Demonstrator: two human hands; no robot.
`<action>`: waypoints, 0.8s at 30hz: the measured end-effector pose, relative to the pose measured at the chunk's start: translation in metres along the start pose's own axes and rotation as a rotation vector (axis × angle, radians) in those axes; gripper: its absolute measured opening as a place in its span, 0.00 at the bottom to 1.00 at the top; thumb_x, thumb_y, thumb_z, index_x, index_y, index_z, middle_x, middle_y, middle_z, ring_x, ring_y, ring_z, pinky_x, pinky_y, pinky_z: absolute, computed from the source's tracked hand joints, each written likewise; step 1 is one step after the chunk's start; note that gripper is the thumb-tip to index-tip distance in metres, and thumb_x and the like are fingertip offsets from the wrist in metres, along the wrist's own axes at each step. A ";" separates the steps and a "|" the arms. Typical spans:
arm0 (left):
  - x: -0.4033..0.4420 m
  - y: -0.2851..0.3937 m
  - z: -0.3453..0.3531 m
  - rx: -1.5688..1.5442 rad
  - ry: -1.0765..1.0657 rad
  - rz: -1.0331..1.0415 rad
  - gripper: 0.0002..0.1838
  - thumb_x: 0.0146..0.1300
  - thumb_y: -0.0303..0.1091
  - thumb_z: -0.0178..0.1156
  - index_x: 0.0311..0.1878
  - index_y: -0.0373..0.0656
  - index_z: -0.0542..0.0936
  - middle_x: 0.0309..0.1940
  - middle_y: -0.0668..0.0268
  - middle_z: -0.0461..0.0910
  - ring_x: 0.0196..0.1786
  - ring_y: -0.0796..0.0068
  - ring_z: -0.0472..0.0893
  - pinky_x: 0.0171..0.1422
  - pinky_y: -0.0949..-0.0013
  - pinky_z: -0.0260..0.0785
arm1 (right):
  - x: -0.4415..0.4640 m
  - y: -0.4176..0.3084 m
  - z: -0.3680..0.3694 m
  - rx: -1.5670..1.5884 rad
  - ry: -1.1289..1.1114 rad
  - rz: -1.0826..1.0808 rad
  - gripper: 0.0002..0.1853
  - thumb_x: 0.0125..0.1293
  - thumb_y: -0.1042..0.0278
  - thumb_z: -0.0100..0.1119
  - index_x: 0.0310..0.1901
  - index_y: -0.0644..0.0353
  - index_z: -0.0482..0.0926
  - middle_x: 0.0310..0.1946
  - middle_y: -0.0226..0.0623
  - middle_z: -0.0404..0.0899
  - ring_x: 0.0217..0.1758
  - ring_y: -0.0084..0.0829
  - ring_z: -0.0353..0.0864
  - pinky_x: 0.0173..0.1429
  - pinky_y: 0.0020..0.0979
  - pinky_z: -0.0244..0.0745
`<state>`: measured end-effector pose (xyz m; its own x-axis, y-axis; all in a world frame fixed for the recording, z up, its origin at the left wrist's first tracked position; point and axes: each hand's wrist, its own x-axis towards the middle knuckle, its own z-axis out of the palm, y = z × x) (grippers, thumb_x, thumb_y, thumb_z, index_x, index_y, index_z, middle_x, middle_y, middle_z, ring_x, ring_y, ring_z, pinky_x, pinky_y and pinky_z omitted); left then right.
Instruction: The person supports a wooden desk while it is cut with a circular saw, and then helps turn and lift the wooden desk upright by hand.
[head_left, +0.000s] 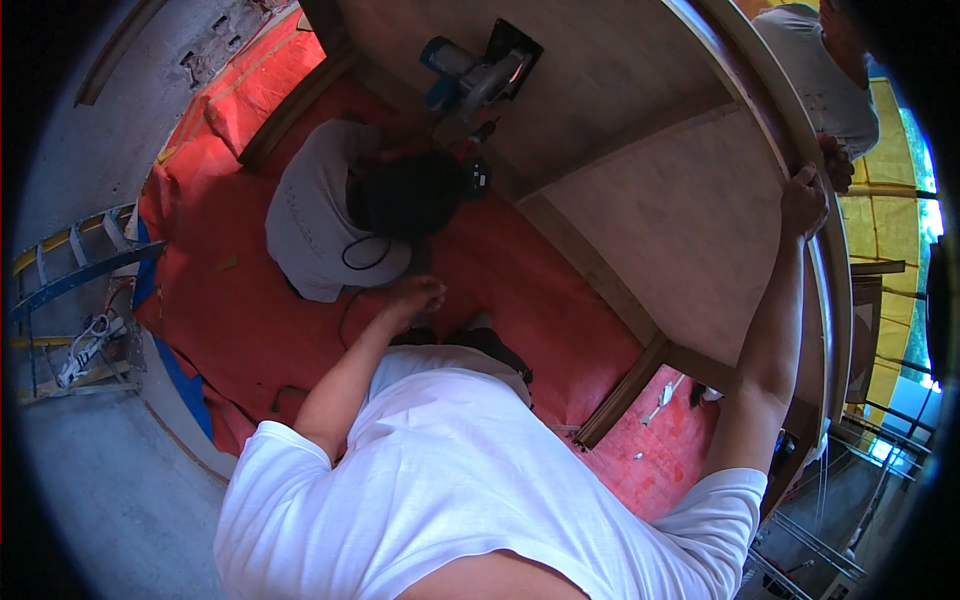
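My right hand [805,203] is wrapped round the upper edge of a large wooden panel [660,190], which stands tilted with a framed underside. My left hand [418,297] hangs in front of my body, fingers loosely curled, with nothing visible in it. It is nearest to a crouching person in a grey shirt [320,210], whose head is bent toward the panel. A cordless drill [480,175] is by that person's head; their grip on it is hidden. Above it, a teal and grey power saw [465,80] is at a dark square opening [515,55] in the panel.
Another person's hand [835,162] is at the panel's edge beside mine. Red sheeting [210,300] covers the floor. A ladder [85,255] and a white cable bundle [90,345] are at left. A wooden leg [620,395] juts from the panel near me.
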<state>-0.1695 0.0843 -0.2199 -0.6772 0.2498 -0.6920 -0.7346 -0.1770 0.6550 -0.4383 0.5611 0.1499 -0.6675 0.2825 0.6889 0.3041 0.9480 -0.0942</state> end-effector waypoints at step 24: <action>-0.006 0.001 0.004 0.097 -0.050 -0.041 0.11 0.64 0.36 0.58 0.43 0.39 0.78 0.34 0.65 0.80 0.37 0.75 0.79 0.45 0.71 0.71 | -0.002 -0.001 -0.002 0.033 -0.003 -0.002 0.24 0.66 0.49 0.37 0.46 0.50 0.83 0.48 0.40 0.80 0.53 0.45 0.78 0.57 0.40 0.71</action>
<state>-0.1662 0.0864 -0.2142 -0.6422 0.3023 -0.7044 -0.7524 -0.0728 0.6547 -0.4357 0.5592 0.1502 -0.6700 0.2812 0.6871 0.2802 0.9528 -0.1168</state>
